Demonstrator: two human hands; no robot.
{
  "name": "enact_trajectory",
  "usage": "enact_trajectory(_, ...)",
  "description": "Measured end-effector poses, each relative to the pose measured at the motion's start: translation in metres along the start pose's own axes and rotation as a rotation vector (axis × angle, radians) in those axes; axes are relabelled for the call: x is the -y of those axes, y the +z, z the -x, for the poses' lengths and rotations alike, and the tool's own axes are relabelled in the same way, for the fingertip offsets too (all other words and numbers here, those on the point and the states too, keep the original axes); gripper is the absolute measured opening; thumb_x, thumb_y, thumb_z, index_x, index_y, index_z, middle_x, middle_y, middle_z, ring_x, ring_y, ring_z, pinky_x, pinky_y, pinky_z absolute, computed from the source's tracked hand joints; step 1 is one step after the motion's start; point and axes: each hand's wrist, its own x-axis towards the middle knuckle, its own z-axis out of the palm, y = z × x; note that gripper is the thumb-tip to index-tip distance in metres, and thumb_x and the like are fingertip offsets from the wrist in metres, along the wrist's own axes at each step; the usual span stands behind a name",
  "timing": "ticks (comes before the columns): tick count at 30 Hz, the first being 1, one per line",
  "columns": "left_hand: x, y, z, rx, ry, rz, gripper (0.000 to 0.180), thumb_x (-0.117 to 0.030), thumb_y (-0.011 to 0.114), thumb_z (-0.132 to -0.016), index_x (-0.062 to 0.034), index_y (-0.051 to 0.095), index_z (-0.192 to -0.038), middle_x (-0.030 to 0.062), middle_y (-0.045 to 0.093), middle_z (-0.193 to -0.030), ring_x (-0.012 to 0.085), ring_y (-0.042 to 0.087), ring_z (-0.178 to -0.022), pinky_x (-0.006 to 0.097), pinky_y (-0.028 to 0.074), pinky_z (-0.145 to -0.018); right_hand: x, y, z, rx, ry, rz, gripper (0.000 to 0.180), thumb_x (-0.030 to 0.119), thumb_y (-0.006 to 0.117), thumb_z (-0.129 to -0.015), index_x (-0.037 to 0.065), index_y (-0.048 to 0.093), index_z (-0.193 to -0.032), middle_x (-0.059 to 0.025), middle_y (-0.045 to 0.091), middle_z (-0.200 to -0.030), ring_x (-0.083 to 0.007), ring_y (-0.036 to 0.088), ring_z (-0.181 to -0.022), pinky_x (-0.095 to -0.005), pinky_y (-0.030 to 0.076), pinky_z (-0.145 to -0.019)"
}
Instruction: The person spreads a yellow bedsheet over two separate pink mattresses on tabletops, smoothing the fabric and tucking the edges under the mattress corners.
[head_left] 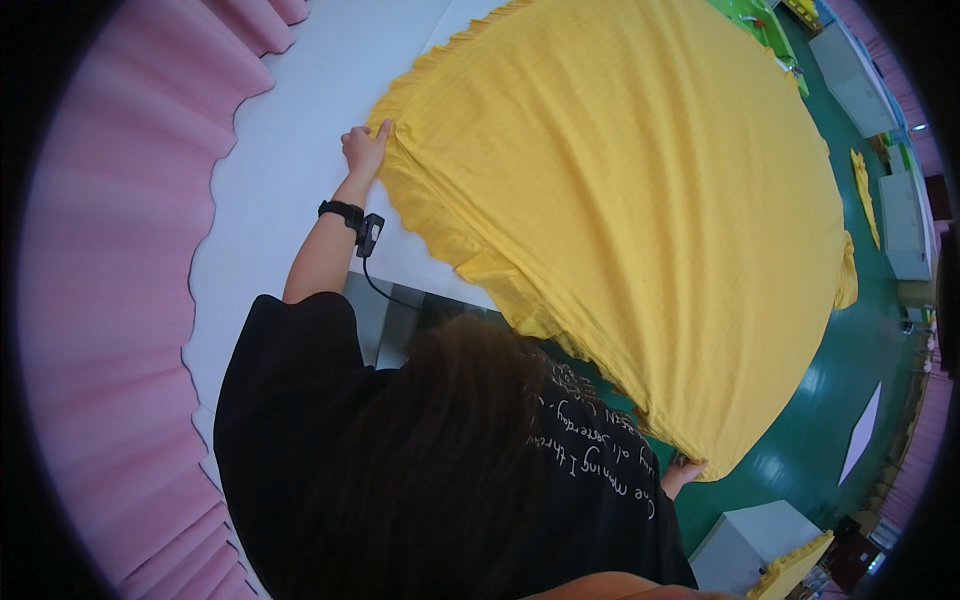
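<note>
A large yellow cloth with a ruffled edge [620, 200] spreads out in front of me and billows, its surface running in long folds. My left hand [365, 150] is closed on its left corner, thumb on top, over a white surface. Far to the right, my right hand [684, 474] pinches the near right corner, partly hidden by the fabric and my body. Between the two hands the ruffled near edge sags toward my black shirt. A black strap with a small device and cable [368, 228] sits on my left wrist.
The white tabletop [290, 140] lies under the cloth's left side, with pleated pink fabric [130, 270] along its far left edge. At right are a green floor [800, 385], a white box-shaped stand [750, 540] with yellow cloth, and white tables [905, 225]. Something bright green [745, 15] shows beyond the cloth.
</note>
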Motion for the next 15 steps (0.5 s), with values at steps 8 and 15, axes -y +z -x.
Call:
enact_trajectory(8, -0.020, -0.018, 0.013, 0.126, 0.118, -0.259, 0.037, -0.038, 0.066, -0.074, -0.0051, 0.061, -0.090, 0.0156, 0.055, -0.102, 0.0342, 0.052, -0.096, 0.042, 0.045, -0.080, 0.001, 0.019, -0.007, 0.121, 0.103, -0.115, 0.059, 0.051, 0.043, -0.086, 0.009, 0.043, -0.127, -0.0107, 0.047, -0.128, -0.0299, 0.047, -0.114, -0.0458, 0.038, -0.094)
enact_trajectory(15, 0.001, 0.006, 0.000, 0.271, -0.041, 0.296, 0.037, -0.028, 0.067, -0.076, 0.0042, 0.058, -0.092, 0.0153, 0.063, -0.093, 0.0257, 0.063, -0.083, 0.034, 0.049, -0.073, -0.013, 0.027, -0.010, 0.150, 0.060, 0.006, 0.053, 0.044, 0.038, -0.090, 0.005, 0.044, -0.125, -0.0101, 0.048, -0.128, -0.0285, 0.048, -0.112, -0.0418, 0.038, -0.095)
